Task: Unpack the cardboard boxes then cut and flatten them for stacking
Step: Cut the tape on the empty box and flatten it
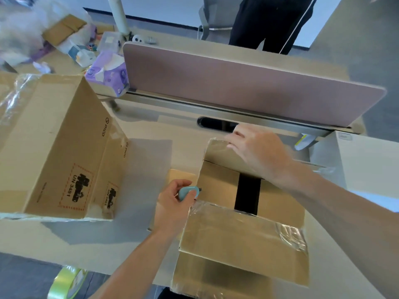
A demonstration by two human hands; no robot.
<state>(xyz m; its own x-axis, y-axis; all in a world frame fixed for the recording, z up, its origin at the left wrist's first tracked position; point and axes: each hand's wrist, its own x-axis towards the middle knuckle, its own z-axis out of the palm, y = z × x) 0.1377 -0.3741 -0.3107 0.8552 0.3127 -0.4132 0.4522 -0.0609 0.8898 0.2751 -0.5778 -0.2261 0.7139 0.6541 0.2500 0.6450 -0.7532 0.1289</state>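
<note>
- Head view: the left hand [172, 203] is curled round a small blue-green cutter [189, 192] and grips it.
- The cutter's tip points to the right of that hand, at the left edge of the small box [244, 229]. It touches the cardboard there, or very nearly; I cannot tell which.
- That edge is a long line. It starts just beside the cutter and runs away from the hand, toward the far flap [218, 152].
- The right hand [259, 154] is on the far side of the box from the cutter. Its fingers bend over the top of the far flap and hold it. I think this stops the box sliding.
- The near flap, with shiny tape [291, 234] on it, lies on the near side of the cutter.
- The left hand is the nearer one to the edge, so I think the cut should go along that line, away from the body.
- The right hand's fingers sit near the far end of the line, so the blade should stop before it gets there.
- A big open box [58, 147] lies on its side, well off to the left of the cutter hand, on the desk [140, 160].
</note>
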